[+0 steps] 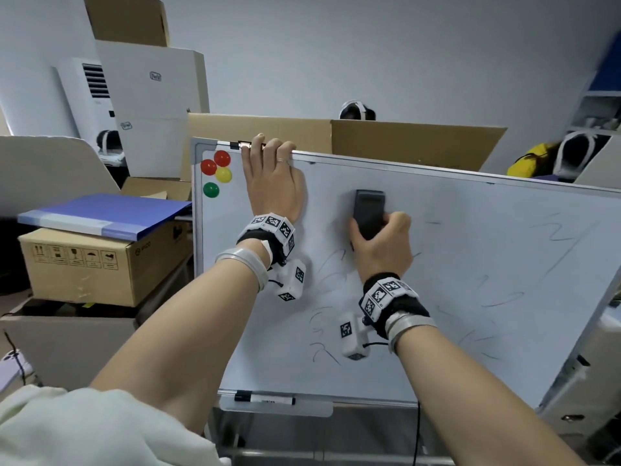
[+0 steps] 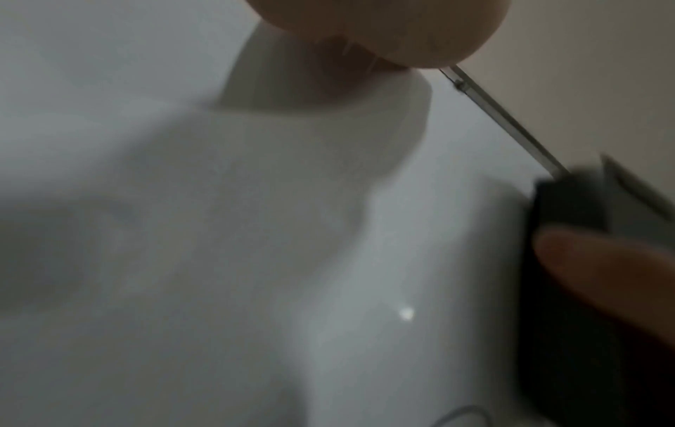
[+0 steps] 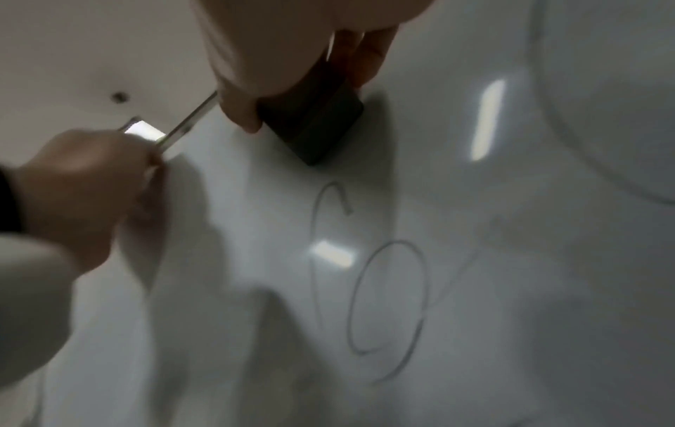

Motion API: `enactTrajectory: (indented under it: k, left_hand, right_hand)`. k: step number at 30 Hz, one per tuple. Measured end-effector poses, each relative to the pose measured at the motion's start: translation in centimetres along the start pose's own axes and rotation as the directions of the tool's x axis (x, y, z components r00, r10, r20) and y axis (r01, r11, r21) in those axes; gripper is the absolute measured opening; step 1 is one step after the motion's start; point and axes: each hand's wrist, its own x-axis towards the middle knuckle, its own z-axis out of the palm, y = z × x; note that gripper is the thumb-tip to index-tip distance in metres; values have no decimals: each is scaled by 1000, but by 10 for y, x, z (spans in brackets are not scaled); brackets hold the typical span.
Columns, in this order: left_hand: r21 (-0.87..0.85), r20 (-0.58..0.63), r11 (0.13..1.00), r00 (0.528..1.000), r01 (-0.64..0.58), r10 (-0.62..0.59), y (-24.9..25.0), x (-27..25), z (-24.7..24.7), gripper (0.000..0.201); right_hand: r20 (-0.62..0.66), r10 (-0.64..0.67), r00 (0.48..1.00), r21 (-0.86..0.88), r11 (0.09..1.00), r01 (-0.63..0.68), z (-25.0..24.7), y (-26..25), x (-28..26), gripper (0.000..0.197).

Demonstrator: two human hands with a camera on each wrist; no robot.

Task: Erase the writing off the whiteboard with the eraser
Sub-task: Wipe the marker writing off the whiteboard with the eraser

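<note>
Head view: a tilted whiteboard (image 1: 470, 264) fills the centre. The right hand (image 1: 381, 245) grasps a dark eraser (image 1: 369, 213), fingers curled round its sides, pressing it flat against the board's upper middle area. Faint grey writing (image 1: 331, 270) remains below and to the right of the eraser. The left hand (image 1: 274, 183) hooks its fingers over the board's top edge near the top left corner, gripping it. Four round magnets (image 1: 215, 173), two red, one yellow and one green, sit in that corner. A marker (image 1: 265, 398) lies in the tray along the bottom edge.
</note>
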Motion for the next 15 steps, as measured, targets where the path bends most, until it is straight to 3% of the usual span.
enactTrajectory:
  k: [2,5,8,10,12,15]
  left_hand:
    - [-14,-2,1000,1000,20,-21,5,1,4,42]
    - [-15,-12,1000,1000,23,-23,5,1,6,41]
    - [-22,-9,999,1000,29,-29,2,2,4,41]
    - [-22,5,999,999,37,-37,0,3,2,38]
    - [-16,15,999,999,35,-34,-5,4,1,37]
    - [25,22,998,998,55,-55,-5,5,1,35]
  right_hand:
    - [-78,113,991,-7,994,-114,-12,19,6,54]
    - [-88,148,985,7,989,-148,-12,21,7,54]
    - [93,9,996,48,999,-14,6,-3,-5,57]
    - [219,-136,966,33,991,132,20,-19,-15,58]
    - [246,-196,949,29,980,195,28,-26,-20,59]
    - [197,-188,962,3,982,191,24,-15,-18,59]
